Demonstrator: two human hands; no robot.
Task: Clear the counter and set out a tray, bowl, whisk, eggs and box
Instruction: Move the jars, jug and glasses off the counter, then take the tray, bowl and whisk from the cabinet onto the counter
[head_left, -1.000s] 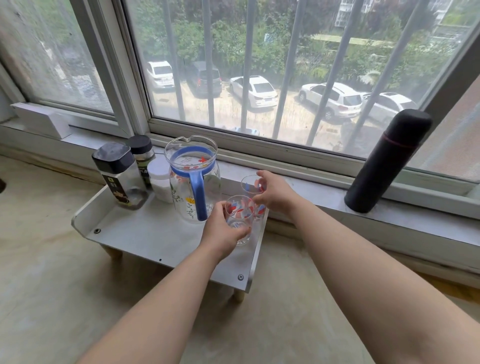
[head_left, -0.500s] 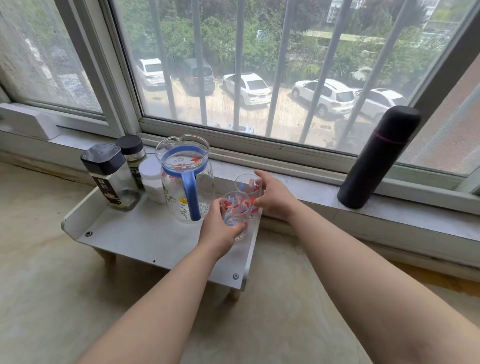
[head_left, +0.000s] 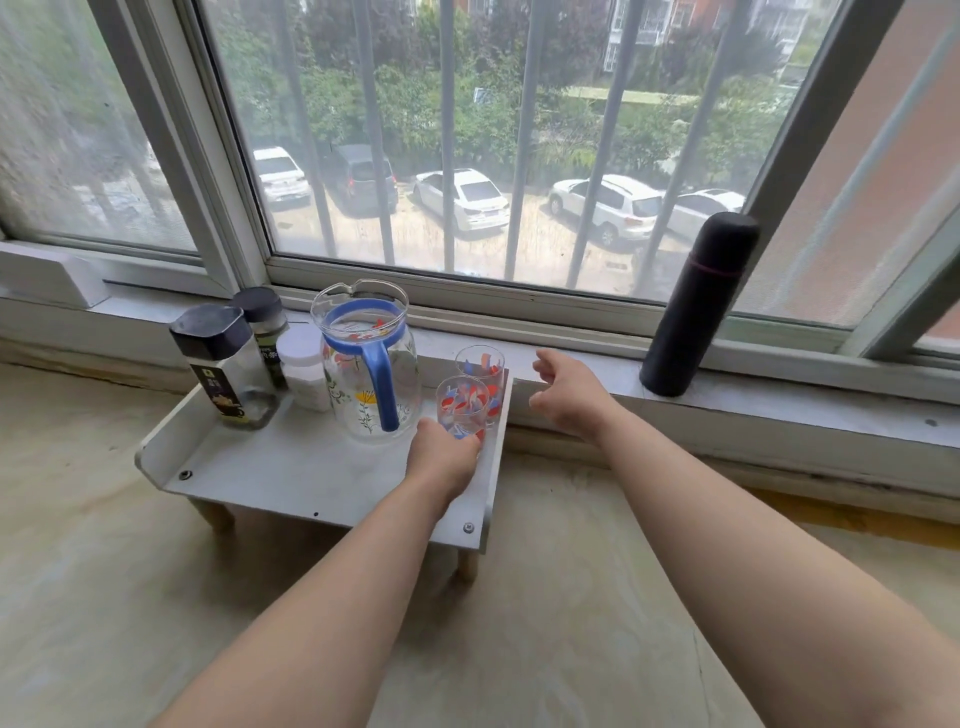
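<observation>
A low metal stand (head_left: 291, 467) is set on the pale counter (head_left: 104, 597), and a clear pitcher (head_left: 369, 364) with a blue band and handle is placed upright on it; no liquid is seen inside. Just right of the pitcher's handle, the near glass (head_left: 464, 402), printed in red and blue, is gripped at its base by the left hand (head_left: 444, 457), with the fingers curled round it. The glass is kept upright on the stand and appears empty. Right of the pitcher and a little behind the near glass, a second glass (head_left: 480, 364) of the same print is stood, also seemingly empty. Further right of the pitcher, the right hand (head_left: 569, 395) is held over the windowsill (head_left: 779, 410), fingers loosely bent and nothing held. Left of the pitcher, three jars are grouped: a square black-lidded jar (head_left: 223, 364), almost empty, a white-capped jar (head_left: 304, 369) and a round dark-lidded jar (head_left: 262, 322), whose contents cannot be made out. Well to the right of the pitcher, a closed black flask (head_left: 696, 306) is stood on the windowsill.
</observation>
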